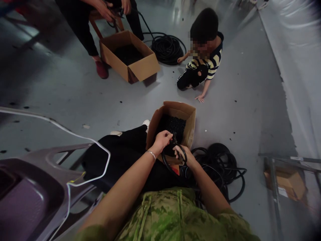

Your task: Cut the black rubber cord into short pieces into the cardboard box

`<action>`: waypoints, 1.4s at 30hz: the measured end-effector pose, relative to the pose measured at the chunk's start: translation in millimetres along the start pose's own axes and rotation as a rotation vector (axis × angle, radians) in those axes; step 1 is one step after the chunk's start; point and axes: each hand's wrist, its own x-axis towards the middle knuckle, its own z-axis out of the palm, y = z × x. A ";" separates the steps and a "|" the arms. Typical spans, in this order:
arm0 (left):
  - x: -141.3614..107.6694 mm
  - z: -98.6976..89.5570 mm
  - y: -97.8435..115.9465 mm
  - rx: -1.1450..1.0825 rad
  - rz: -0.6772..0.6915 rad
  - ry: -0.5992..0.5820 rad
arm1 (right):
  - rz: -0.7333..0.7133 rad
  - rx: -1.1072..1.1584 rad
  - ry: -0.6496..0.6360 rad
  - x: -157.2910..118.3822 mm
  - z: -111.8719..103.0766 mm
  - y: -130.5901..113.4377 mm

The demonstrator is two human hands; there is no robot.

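Over the near cardboard box (192, 129), my left hand (162, 141) is closed in a pinch on a black hose (166, 163), which curves down below it. Part of the hose is hidden by my fingers. Scissors (184, 154) with black looped handles are gripped in my right hand (187, 156), their blades pointing up beside my left fingertips. Whether the blades touch the hose, I cannot tell. Many small black pieces (173, 124) lie inside the box under both hands.
A coil of black hose (220, 160) lies right of the box. Ahead are a larger open box (142, 68), another hose coil (168, 50), a seated person's hands (106, 11) and a crouching person (213, 63). A white cable (109, 157) crosses a chair (22, 201) at left.
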 end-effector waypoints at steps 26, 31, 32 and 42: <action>0.7 0.2 -1.6 0.050 0.047 -0.029 | -0.063 -0.111 0.035 5.7 -6.2 0.5; 1.9 0.2 -2.3 0.019 -0.012 -0.074 | -0.079 -0.298 0.113 -0.6 -11.7 5.2; 2.3 0.4 -2.6 0.011 -0.036 -0.075 | -0.083 -0.326 0.127 -0.9 -12.1 7.3; 0.9 0.0 -2.4 0.044 -0.183 0.006 | -0.079 -0.366 0.190 -1.2 0.3 23.7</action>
